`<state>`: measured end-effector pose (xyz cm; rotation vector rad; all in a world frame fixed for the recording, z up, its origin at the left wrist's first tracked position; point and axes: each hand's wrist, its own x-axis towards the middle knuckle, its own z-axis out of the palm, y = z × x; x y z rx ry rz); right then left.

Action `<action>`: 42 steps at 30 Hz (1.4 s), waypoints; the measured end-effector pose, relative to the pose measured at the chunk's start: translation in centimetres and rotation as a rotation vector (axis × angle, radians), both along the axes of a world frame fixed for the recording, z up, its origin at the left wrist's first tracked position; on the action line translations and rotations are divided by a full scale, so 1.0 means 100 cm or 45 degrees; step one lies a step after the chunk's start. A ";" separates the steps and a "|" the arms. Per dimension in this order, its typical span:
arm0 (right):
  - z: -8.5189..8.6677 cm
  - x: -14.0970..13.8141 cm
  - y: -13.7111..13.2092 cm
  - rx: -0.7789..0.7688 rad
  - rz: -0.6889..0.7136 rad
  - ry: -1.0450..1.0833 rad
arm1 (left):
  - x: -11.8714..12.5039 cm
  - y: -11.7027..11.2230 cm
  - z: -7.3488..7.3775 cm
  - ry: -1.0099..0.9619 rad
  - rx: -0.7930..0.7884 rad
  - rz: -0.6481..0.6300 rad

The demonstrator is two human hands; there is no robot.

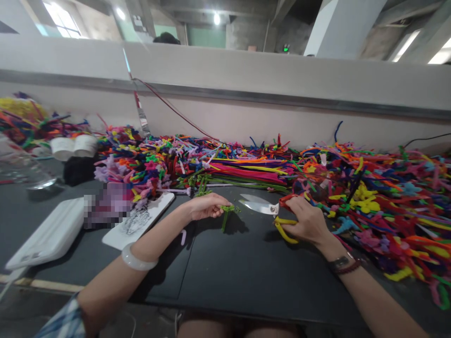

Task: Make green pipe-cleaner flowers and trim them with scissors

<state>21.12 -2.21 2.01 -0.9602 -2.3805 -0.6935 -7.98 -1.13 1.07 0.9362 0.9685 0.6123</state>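
Note:
My left hand point(208, 206) pinches a small piece of twisted green pipe cleaner point(225, 217), its stem hanging down over the dark table. In my right hand point(306, 220) is a pair of scissors point(262, 206) with one red and one yellow handle. The blades stand a little apart and point left toward the green piece, without touching it. Just behind my left hand lie more green pipe cleaner pieces point(203, 184). Straight pink, yellow and purple pipe cleaners point(250, 171) form a bundle beyond the scissors.
Heaps of coloured pipe cleaners point(387, 197) run along the back and right. At left are a white power bank point(49, 234), a white phone point(137, 223), white cups point(73, 148) and a clear plastic container point(38, 178). A low partition point(246, 112) rises behind the dark table point(246, 277).

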 end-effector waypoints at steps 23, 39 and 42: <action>-0.002 0.003 0.001 0.152 0.118 -0.075 | -0.002 0.002 -0.004 -0.028 -0.002 -0.081; -0.005 0.005 0.002 -0.006 0.033 -0.198 | 0.002 0.001 -0.002 0.036 0.055 0.017; -0.005 0.006 0.002 -0.013 0.028 -0.201 | 0.001 0.001 -0.002 0.040 0.061 -0.009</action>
